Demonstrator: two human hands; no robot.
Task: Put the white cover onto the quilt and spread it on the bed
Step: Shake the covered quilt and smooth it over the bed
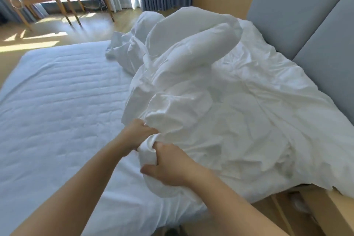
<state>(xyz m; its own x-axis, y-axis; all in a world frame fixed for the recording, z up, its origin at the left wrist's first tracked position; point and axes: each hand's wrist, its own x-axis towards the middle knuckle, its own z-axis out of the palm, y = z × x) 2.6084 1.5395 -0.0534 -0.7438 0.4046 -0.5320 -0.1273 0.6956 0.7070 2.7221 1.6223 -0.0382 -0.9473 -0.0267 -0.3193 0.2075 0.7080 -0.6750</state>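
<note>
**Operator:** What lies where?

**Guide:** The bed [57, 92] is bare to the left of your hands, which I'd judge leaves room for spreading. The white cover [239, 117] lies crumpled from your hands out to the right. The puffy quilt [193, 44] is heaped well beyond them. I can't tell how much of it is inside the cover.

**Operator:** And my grip?

**Guide:** Your left hand [141, 132] has its fingers curled tight into a bunched corner of the cover. Your right hand [170, 167], touching that bunch on the side nearer you, clenches it too. You're probably pinning a quilt corner inside.
</note>
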